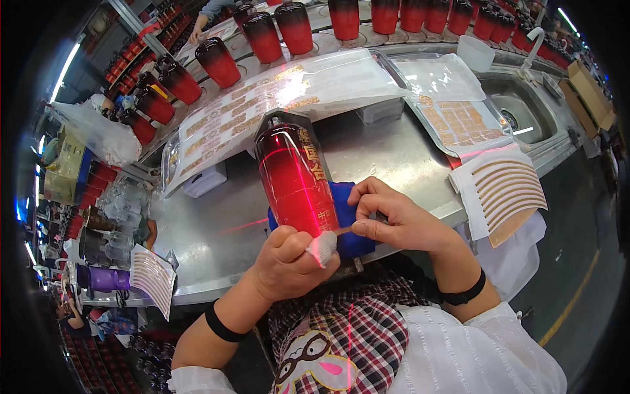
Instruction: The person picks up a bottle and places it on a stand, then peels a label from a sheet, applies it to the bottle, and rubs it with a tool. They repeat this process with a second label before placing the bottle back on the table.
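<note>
A red bottle (295,182) with a dark top and gold characters lies before me, its neck away from me. Red laser lines cross it. Blue cloth (352,219) shows beneath and beside its lower end. My left hand (290,263) is curled around the bottle's base end; a white ribbed fabric piece (323,248), apparently a thumb cover, is at its thumb. Between thumb and forefinger, my right hand (398,219) pinches a thin gold-brown strip (343,230). The strip's other end meets the white fabric at the base, where my left fingers hide the contact.
Gold decal sheets (236,118) lean beyond the bottle; a tray (443,143) holds more. Sheets of curved gold strips hang at the right (512,189) and left (152,276) table edges. Several red bottles line a conveyor (320,42). A sink (517,108) is far right. Another person's hand (196,34) shows behind.
</note>
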`<state>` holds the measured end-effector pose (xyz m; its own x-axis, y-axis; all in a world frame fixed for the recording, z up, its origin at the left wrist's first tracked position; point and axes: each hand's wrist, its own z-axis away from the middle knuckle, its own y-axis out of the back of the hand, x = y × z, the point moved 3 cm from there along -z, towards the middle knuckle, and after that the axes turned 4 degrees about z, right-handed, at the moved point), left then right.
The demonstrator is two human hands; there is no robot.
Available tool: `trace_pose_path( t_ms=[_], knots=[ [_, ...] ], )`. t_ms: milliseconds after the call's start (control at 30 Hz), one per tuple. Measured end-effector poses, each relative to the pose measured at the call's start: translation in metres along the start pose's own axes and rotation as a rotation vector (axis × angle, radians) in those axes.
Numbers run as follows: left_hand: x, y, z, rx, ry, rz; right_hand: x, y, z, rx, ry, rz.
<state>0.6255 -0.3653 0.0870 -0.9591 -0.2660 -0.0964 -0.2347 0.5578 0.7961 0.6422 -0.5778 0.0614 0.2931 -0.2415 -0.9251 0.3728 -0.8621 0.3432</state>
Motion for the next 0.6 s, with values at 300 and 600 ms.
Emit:
trace_pose_path(
  t_ms=[300, 600],
  knots=[
    [0.000, 0.000, 0.006, 0.072, 0.080, 0.030, -0.002, 0.002, -0.001, -0.042, -0.014, 0.017],
    [0.001, -0.001, 0.020, 0.142, 0.125, 0.078, -0.002, 0.000, -0.004, -0.071, -0.036, 0.011]
  ],
)
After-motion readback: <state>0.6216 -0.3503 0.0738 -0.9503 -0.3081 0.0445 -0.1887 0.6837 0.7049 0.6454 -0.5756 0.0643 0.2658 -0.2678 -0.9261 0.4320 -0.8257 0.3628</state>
